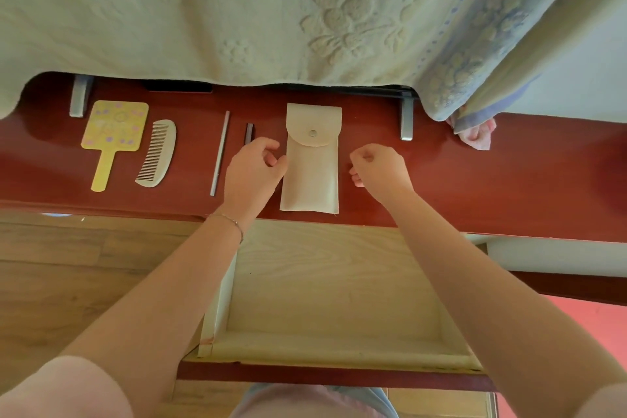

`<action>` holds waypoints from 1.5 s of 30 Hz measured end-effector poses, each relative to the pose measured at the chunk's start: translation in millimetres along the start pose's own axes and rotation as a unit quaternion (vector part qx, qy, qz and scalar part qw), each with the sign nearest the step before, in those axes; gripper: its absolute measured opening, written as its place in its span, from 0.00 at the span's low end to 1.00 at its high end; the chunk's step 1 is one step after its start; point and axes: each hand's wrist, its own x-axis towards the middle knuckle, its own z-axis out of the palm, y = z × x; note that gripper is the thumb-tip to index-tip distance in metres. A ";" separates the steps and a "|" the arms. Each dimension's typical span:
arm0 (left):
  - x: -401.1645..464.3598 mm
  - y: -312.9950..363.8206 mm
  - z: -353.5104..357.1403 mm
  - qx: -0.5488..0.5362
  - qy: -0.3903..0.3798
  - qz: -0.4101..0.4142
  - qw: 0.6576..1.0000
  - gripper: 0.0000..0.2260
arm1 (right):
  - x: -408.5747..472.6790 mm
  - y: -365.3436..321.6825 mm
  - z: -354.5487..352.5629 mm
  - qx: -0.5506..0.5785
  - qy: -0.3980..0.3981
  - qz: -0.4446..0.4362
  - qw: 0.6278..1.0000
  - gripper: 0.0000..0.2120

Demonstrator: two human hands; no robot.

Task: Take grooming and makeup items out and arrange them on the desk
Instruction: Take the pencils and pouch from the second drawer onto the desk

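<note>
**Pouch joins the line-up on the desk**

A cream snap-flap pouch (pixel 310 159) lies flat on the red desk (pixel 509 180) between both hands. Left hand (pixel 254 170) touches its edge, fingers curled; right hand (pixel 380 168) curls empty nearby. It looks soft and light, best lifted by its sides.

Hiding under the left hand (pixel 252 170): most of a dark stick (pixel 249 133); under the blanket (pixel 237 10): the desk's (pixel 509 180) back
</note>
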 end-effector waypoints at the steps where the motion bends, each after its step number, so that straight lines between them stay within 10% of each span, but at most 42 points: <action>1: -6.5 1.7 -2.7 -0.003 0.015 0.033 0.999 0.13 | -9.8 5.0 -4.4 -0.017 0.010 -0.025 0.999 0.08; 11: -113.4 -19.6 21.2 0.125 -0.108 0.340 0.926 0.30 | -116.2 101.1 3.0 -0.302 -0.087 -0.252 0.915 0.38; 17: -168.3 -65.0 36.8 0.272 -0.282 0.363 0.846 0.45 | -155.5 152.4 10.3 -0.407 -0.134 -0.288 0.856 0.47; 27: -194.9 -80.6 38.4 0.362 -0.338 0.362 0.790 0.48 | -181.7 189.2 18.3 -0.455 -0.180 -0.280 0.826 0.53; 45: -134.1 -74.6 18.4 0.393 -0.168 0.302 0.852 0.53 | -130.4 157.5 -17.1 -0.514 -0.026 -0.266 0.815 0.55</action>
